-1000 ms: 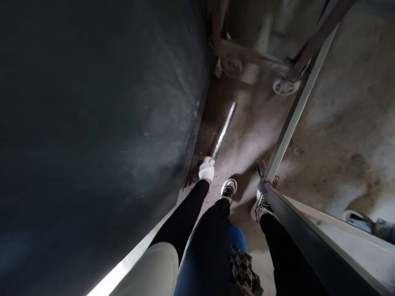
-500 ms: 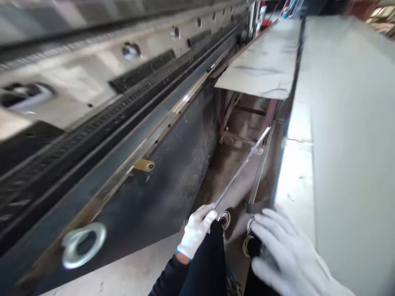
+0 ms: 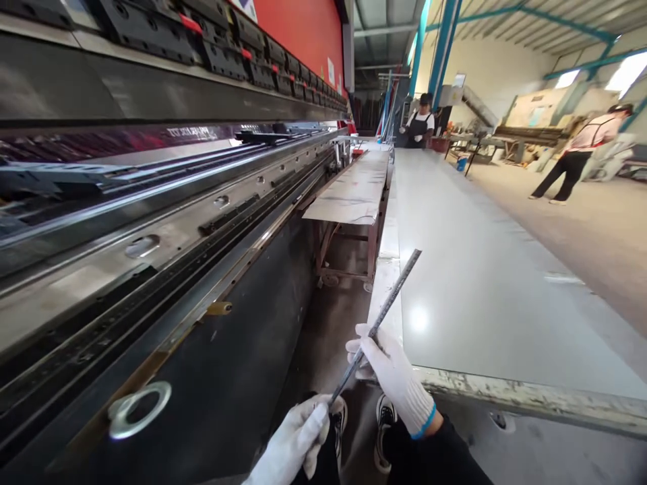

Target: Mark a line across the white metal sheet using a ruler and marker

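A narrow metal ruler [image 3: 399, 286] slants up and away in front of me. Its lower end is in my left hand [image 3: 296, 441], white-gloved and closed with the thumb on top. My right hand [image 3: 394, 374], in a white glove with a blue cuff edge, pinches the ruler near its middle. The upper part of the ruler sticks out past the left edge of a large grey metal sheet [image 3: 470, 283], seen above it. My right hand is close to the near left corner of that sheet.
A long press brake [image 3: 273, 296] runs along my left, with a metal ring [image 3: 141, 409] protruding from it. Ahead stands a wheeled cart [image 3: 371, 249] carrying sheets [image 3: 348, 195]. One person [image 3: 420, 124] stands at the far end; another [image 3: 581, 151] is at the right.
My right hand has come from over the sheet's edge onto the ruler and closed on it. The left hand keeps its end. My view has tilted up.
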Action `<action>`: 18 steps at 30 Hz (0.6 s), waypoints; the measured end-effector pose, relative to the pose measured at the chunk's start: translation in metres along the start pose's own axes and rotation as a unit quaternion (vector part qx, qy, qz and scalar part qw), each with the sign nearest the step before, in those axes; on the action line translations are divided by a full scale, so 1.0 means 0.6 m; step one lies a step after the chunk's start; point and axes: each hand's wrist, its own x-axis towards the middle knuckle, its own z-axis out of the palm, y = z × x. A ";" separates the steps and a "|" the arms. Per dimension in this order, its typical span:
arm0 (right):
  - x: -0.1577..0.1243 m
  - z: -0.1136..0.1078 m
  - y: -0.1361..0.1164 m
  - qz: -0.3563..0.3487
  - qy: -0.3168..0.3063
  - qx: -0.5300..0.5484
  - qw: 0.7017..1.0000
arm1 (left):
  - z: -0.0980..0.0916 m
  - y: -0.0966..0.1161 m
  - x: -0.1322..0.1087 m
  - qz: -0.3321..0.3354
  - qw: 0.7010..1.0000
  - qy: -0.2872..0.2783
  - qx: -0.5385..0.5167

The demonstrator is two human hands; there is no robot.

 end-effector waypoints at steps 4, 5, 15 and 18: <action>-0.024 0.004 -0.013 -0.007 0.006 0.067 0.998 | 0.006 0.002 -0.009 -0.025 0.999 -0.029 0.007; -0.027 0.006 -0.017 -0.007 0.015 0.066 0.998 | 0.006 0.003 -0.010 -0.024 0.999 -0.017 0.028; -0.001 0.008 -0.012 -0.051 0.104 0.106 0.988 | -0.033 0.024 -0.042 0.079 0.943 0.189 0.261; 0.010 -0.032 -0.037 -0.124 0.147 0.189 0.963 | -0.059 0.012 -0.057 0.125 0.910 0.232 0.320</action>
